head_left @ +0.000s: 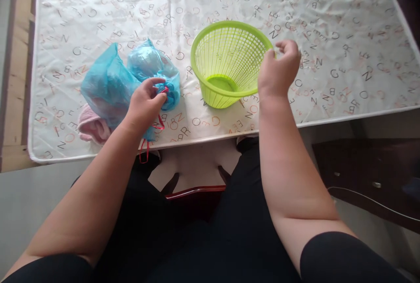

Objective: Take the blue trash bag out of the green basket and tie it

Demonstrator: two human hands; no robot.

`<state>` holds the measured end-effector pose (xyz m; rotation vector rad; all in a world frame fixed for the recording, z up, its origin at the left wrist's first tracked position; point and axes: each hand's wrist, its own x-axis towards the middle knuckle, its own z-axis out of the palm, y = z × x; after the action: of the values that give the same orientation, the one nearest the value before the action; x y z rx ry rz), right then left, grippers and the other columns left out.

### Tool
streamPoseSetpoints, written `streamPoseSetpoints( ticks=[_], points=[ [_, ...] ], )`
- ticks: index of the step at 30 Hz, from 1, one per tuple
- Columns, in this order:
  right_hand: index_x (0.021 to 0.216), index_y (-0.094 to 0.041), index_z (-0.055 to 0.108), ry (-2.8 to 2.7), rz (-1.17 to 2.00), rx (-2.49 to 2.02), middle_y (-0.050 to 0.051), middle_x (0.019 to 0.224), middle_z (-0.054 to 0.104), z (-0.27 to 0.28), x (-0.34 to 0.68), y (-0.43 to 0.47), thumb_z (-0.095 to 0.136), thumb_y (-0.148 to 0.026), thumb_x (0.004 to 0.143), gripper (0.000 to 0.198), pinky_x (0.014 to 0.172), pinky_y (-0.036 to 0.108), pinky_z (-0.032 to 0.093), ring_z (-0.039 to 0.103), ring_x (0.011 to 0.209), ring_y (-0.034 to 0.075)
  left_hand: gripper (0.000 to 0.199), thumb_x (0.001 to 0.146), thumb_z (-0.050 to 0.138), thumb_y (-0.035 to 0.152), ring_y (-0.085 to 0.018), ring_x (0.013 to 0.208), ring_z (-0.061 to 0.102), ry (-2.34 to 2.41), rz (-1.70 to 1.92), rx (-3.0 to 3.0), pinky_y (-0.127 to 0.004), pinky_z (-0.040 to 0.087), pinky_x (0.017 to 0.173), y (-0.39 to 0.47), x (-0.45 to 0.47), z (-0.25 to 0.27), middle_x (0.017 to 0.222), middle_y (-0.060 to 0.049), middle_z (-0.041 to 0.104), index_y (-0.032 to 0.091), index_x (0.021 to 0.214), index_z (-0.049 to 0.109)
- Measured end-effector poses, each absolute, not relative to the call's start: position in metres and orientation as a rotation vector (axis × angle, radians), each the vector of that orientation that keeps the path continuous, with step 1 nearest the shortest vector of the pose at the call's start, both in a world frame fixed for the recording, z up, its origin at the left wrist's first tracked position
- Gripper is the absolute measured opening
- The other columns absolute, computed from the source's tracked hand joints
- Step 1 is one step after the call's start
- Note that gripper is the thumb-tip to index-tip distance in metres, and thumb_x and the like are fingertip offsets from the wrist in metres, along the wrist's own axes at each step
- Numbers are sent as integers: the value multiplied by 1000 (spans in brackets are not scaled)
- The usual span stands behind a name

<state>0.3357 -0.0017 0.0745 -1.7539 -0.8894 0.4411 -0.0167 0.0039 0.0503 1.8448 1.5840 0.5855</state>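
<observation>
My left hand is closed on the gathered top of a blue plastic bag, where a thin red drawstring hangs down past the table edge. The bag bulges in two lumps; what is inside cannot be made out. A green plastic basket with lattice walls stands to the right, and nothing shows inside it. Beside its right rim is my right hand, fingers curled but apart from the thumb. The thumb overlaps the rim; whether it presses on it is unclear.
A pink cloth lies partly under the blue bag. The tablecloth is white with printed letters. Below its front edge are my legs and a dark red chair edge. A dark brown surface with a white cable is at the lower right.
</observation>
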Motion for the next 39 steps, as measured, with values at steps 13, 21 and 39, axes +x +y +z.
streamPoseSetpoints(
  ticks=[13,21,39],
  points=[
    [101,-27,63,-861,1409,-1532,3,99,72,31,172,-82,73,-62,98,36,75,35,58,69,86,19,19,106,57,38,-16,68,60,1103,576,1739,-30,50,67,-20,-2,51,77,1,64,23,115,64],
    [95,-24,69,-892,1718,-1254,2,97,74,30,192,-48,92,-44,85,33,75,30,59,70,86,16,31,94,78,26,-12,63,58,1169,541,1923,-27,46,65,-18,-8,50,73,7,62,25,120,62],
    [109,-30,61,-850,1467,-1349,2,103,74,13,195,-57,84,-48,92,34,78,33,59,73,100,21,16,94,84,35,-36,133,58,1431,637,2244,-52,46,114,-19,14,45,119,-9,73,25,103,74]
  ],
)
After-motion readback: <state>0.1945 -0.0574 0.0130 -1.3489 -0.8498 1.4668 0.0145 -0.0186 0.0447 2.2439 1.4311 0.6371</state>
